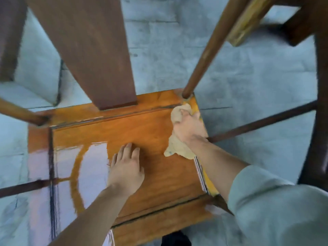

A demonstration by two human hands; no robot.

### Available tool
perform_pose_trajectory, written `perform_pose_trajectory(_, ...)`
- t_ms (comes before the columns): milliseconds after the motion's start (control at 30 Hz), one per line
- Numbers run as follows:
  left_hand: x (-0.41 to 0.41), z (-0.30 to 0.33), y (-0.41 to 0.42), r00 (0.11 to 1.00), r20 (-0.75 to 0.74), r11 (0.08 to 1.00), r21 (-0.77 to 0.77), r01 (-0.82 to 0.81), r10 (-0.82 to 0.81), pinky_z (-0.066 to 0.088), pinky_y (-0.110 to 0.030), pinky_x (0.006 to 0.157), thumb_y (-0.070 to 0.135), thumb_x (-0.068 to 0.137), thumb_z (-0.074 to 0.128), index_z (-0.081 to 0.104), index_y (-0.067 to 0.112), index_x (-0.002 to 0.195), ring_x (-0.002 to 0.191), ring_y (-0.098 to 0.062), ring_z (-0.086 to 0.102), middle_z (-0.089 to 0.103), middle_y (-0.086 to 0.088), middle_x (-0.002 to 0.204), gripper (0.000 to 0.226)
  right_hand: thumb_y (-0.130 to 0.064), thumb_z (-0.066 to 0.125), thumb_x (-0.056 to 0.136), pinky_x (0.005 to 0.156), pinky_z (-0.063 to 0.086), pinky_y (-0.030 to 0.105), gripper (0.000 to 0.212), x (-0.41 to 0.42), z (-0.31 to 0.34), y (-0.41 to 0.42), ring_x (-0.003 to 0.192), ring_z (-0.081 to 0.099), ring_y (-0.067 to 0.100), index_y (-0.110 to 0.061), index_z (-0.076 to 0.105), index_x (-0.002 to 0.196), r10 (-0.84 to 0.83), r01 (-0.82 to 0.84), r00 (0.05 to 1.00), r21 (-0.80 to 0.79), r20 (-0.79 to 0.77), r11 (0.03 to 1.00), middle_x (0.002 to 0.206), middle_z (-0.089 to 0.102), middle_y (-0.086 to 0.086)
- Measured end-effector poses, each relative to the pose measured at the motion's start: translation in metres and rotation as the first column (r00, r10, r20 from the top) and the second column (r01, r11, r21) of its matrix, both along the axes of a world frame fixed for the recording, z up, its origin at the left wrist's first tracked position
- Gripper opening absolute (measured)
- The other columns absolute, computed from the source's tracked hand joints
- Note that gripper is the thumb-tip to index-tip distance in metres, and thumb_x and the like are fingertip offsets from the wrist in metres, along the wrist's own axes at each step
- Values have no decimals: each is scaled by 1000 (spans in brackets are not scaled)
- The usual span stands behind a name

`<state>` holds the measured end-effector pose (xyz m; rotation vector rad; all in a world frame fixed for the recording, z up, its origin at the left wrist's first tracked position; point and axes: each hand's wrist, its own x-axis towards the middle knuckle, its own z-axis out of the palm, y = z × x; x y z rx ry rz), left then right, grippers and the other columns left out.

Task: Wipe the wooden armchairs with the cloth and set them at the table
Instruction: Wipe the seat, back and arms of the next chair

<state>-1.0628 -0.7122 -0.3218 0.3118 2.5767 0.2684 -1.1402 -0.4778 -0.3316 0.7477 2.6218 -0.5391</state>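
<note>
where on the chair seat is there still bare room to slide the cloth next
Bare wood lies between the flat left hand and the central back slat, and on the glossy left part of the orange wooden seat. The far right corner is crowded: the right hand grips the beige cloth beside the round post.

Right hand [189, 127] pressing cloth [178, 148] on armchair [142, 132] seat corner, left hand [126, 170] flat beside

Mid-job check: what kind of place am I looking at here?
Probably a plain indoor room or workshop, though little shows: a bare grey concrete floor, a glossy wooden armchair seat being wiped with a cloth, more dark wooden furniture beside it.
</note>
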Motion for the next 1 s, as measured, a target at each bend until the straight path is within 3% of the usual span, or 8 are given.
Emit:
perform_pose_trajectory(167, 20, -3, -5, 977, 28, 978, -8, 210, -210, 14, -48, 122, 33, 96, 44, 26, 18, 152, 150, -31, 8, 9, -10, 164, 60, -40, 43, 95, 85, 48, 47, 71, 75, 1, -31, 106, 60, 46, -16, 17, 157, -177, 184, 981, -87, 84, 979, 148, 30, 23)
perform_pose_trajectory(300, 54, -4, -19, 923, 62, 924, -27, 382, -380, 11, -48, 123, 32, 94, 42, 24, 17, 153, 151, -31, 1, 1, -10, 164, 64, -43, 41, 91, 70, 46, 39, 67, 185, 3, -39, 80, 56, 38, -18, 26, 151, -296, 296, 952, 10, 72, 955, 116, 39, 12)
perform_pose_trajectory(467, 65, -2, -46, 896, 52, 898, 4, 441, -440, 16, -46, 122, 27, 94, 44, 23, 18, 156, 152, -29, -3, -4, -9, 166, 65, -37, 49, 91, 68, 51, 42, 48, 281, 9, -85, 86, 60, 42, -20, 34, 134, -481, 483, 872, 3, 94, 876, 124, 43, 19)
perform_pose_trajectory(567, 57, -1, -63, 853, 50, 852, -42, 522, -520, 14, -45, 122, 27, 97, 40, 19, 21, 157, 152, -27, -6, -8, -7, 166, 64, -42, 45, 79, 61, 55, 42, 46, 323, 19, -139, 84, 60, 34, -38, 36, 124, -252, 262, 964, -139, 91, 955, 113, 38, 1)
perform_pose_trajectory(667, 44, -3, -82, 835, 41, 831, -77, 551, -549, 11, -46, 123, 27, 98, 39, 18, 22, 157, 151, -26, -7, -8, -6, 166, 63, -32, 49, 75, 66, 54, 33, 58, 323, 14, -145, 95, 56, 24, -46, 43, 131, -4, -10, 994, -129, -109, 992, 116, 38, -6)
perform_pose_trajectory(800, 35, -6, -109, 851, 29, 844, -107, 525, -525, 14, -46, 121, 21, 96, 43, 14, 27, 157, 152, -24, -7, -8, -3, 166, 68, -26, 50, 79, 85, 46, 48, 60, 265, -8, -98, 94, 52, 38, -27, 60, 138, -113, 181, 947, 207, -302, 962, 115, 54, 14)
perform_pose_trajectory(900, 43, -2, -117, 893, 19, 887, -110, 448, -449, 14, -47, 121, 21, 96, 44, 15, 27, 157, 151, -25, -5, -7, -3, 165, 68, -25, 66, 74, 82, 46, 49, 66, 257, -19, -119, 95, 50, 38, -28, 59, 140, -176, 242, 940, 207, -291, 948, 118, 56, 14)
perform_pose_trajectory(1000, 56, 6, -122, 936, 34, 931, -99, 352, -350, 23, -48, 119, 19, 95, 45, 22, 25, 156, 151, -27, 2, 0, -5, 165, 65, -32, 67, 64, 77, 43, 42, 73, 271, -23, -195, 94, 50, 35, -32, 60, 136, 10, 23, 955, 109, -296, 994, 118, 56, 10)
